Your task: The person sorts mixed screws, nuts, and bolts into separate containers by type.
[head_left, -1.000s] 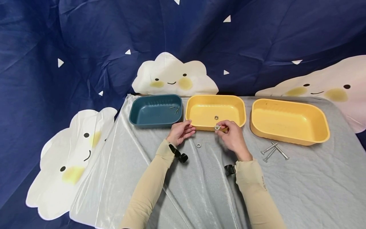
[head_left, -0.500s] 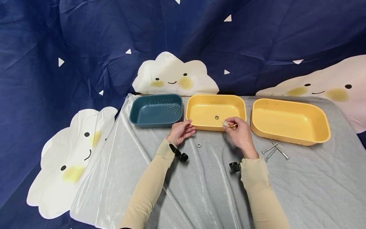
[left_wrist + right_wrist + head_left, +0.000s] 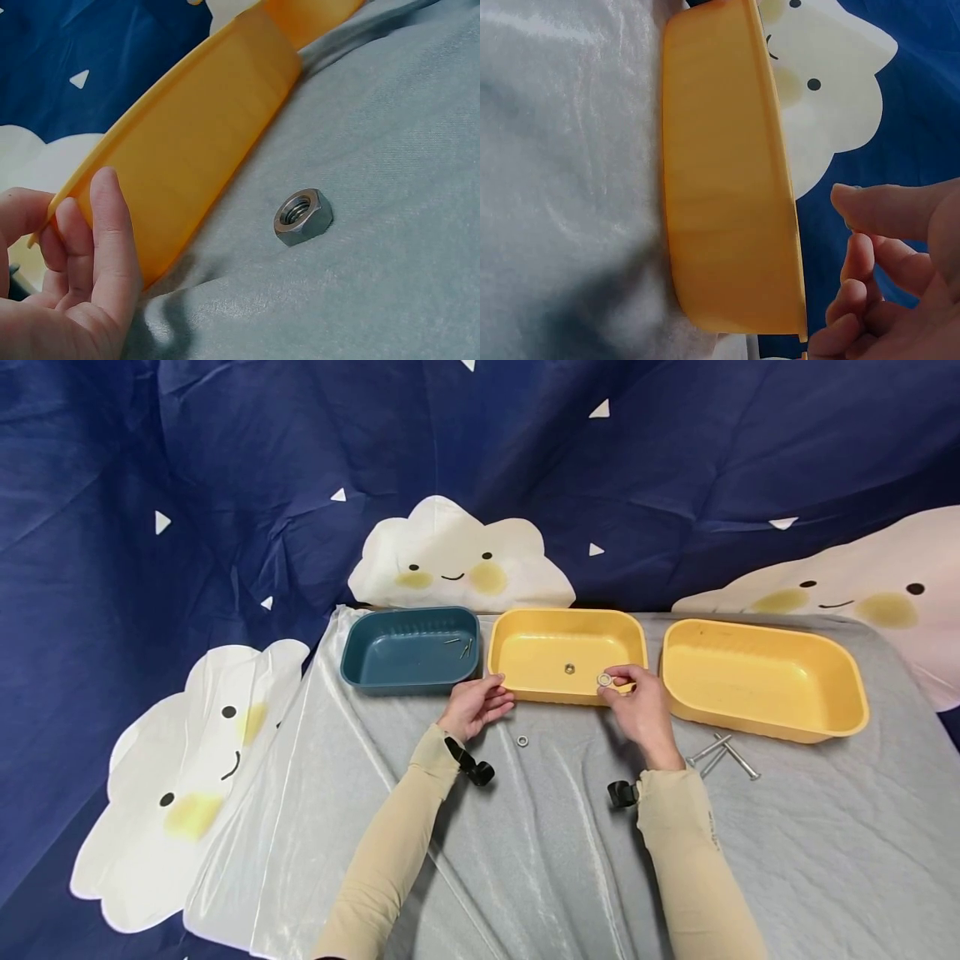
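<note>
My left hand pinches the rim of the middle yellow bin at its front left corner; the left wrist view shows thumb and fingers at that edge. Between the thumb and fingers of my right hand is a small silver nut, held over the same bin's front edge toward its right. In the right wrist view the thumb mostly hides it. Another nut lies on the bin's floor. One more hex nut rests on the grey cloth in front of the bin, near my left hand.
To the left stands a dark teal bin with several thin brass-coloured pieces inside. A larger yellow bin is on the right, with long silver bolts on the cloth before it. A blue curtain hangs behind.
My right hand, still pinching the nut, has moved to the right and slightly up along the middle bin's front edge. My left hand has stayed at the corner.
</note>
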The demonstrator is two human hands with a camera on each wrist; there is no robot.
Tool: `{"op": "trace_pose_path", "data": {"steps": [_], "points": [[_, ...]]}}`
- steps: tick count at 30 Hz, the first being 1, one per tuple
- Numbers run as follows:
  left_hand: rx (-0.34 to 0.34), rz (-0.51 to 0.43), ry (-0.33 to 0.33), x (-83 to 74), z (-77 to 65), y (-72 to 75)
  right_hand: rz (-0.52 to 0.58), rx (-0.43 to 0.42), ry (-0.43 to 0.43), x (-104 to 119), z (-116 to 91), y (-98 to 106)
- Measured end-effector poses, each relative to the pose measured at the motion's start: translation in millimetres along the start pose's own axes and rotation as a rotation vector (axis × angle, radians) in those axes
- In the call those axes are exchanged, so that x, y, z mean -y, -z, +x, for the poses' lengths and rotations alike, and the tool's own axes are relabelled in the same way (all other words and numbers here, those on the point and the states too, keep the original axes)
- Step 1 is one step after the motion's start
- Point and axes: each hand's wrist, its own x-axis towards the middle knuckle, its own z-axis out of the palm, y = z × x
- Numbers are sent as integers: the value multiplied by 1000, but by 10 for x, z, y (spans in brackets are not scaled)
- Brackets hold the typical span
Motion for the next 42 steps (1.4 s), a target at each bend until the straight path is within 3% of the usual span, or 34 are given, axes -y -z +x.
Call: {"op": "trace_pose_path", "data": {"steps": [12, 30, 42], "points": [[-12, 2, -7, -1, 4, -2, -46, -33, 5, -43, 49, -38], [-20, 3, -9, 0, -22, -18, -85, -72, 79, -86, 53, -103], [-16, 7, -7, 3, -13, -20, -129, -38, 93, -93, 49, -92]]}}
